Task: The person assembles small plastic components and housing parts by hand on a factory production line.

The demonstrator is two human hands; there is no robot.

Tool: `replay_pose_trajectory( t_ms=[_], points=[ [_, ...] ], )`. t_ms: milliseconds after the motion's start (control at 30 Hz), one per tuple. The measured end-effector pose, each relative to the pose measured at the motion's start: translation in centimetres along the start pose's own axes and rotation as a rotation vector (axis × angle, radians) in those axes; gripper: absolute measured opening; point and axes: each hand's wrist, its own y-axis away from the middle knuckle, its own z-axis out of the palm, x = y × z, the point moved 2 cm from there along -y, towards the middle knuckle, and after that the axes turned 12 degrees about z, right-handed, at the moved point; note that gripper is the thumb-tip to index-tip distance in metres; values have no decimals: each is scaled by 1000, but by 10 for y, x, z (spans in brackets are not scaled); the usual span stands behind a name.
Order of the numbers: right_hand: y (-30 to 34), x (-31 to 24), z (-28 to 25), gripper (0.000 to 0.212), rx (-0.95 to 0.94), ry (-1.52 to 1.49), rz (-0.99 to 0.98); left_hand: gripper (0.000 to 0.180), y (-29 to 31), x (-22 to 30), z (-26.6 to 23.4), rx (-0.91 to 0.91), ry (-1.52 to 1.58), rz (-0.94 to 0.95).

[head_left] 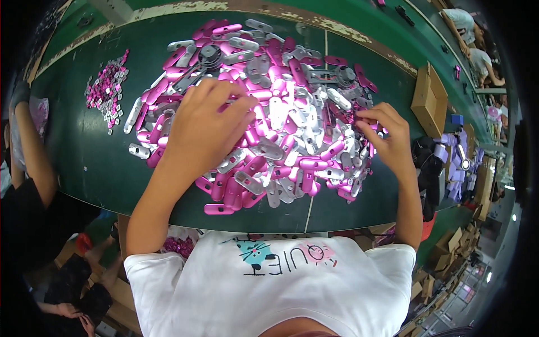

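Note:
A large heap of pink and silver oblong plastic shells (314, 164) covers the middle of the green table. Over the left part of this heap is my left hand (210, 121), its fingers bent and drawn together; what they hold, if anything, is hidden beneath them. At the heap's right edge my right hand (387, 135) has thumb and forefinger close together beside small dark-pink pieces (349, 117). Whatever lies in that pinch is too small to make out. Two grey parts with round discs, one at the upper left (210, 56) and one at the right (343, 76), lie on the heap.
Small pink and silver square pieces (106, 90) are spread at the table's left. An open cardboard box (429, 101) stands by the right edge, with lilac pieces (457, 163) beyond it. Another person's arm (33, 146) is at the far left; more people sit farther off.

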Motion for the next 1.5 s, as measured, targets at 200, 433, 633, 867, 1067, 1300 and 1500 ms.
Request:
replay_pose_trajectory(
  t_ms=[200, 433, 633, 867, 1067, 1300, 1500],
  points=[
    [-4, 0, 11, 15, -60, 161, -107, 18, -32, 33, 9, -6, 126, 71],
    [6, -2, 6, 13, -53, 159, -81, 30, -117, -7, 77, -164, -111, 184],
    [6, -13, 17, 10, -52, 367, -81, 23, -108, -1, 71, -205, -68, 160],
    [3, -13, 26, 12, -7, 236, 21, 12, -44, -1, 15, -21, 411, -228],
    [-11, -17, 15, 12, -174, -115, 96, 14, -4, -6, -2, -21, 237, -297],
    [-84, 6, 4, 10, -38, -861, 270, 17, -66, 1, 26, 194, 36, 131],
    [-111, 27, 7, 15, 15, -1212, 318, 13, -156, -25, 120, -145, -63, 327]
  ],
)
